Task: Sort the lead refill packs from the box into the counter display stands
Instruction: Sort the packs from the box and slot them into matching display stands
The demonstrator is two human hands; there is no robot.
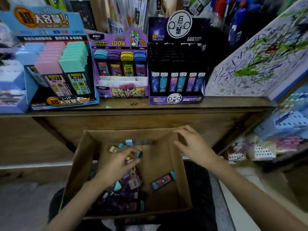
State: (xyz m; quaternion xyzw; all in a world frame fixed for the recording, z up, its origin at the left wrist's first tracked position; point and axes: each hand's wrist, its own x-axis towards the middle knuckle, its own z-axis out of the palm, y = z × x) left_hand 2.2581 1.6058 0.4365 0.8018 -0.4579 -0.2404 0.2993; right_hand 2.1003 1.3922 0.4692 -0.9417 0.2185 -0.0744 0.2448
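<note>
The left hand (116,165) was inside the cardboard box (175,172), its fingers curled around blurred lead refill packs (131,180), with more piled beneath it. Right of it, the right hand (191,145) hovered with fingers loosely spread. The display stands (123,92) stood beyond both hands.

An open brown cardboard box (80,164) sits below the counter edge. A heap of small flat purple lead refill packs (123,195) with teal and blue caps fills its near left part. One blue-capped pack (162,180) lies alone, tilted, on the floor to the right, and a long pale-blue-capped pack (140,142) lies along the far wall. The left hand (115,164) grips a bunch of yellow-, teal- and blue-capped packs (139,153) above the heap. Three cardboard stands line the counter side by side: a blue stand (63,101) with pink, mint and blue packs, a purple stand (123,93) with four coloured columns, and a black-and-purple stand (176,99) fronted by six slim upright packs.
</note>
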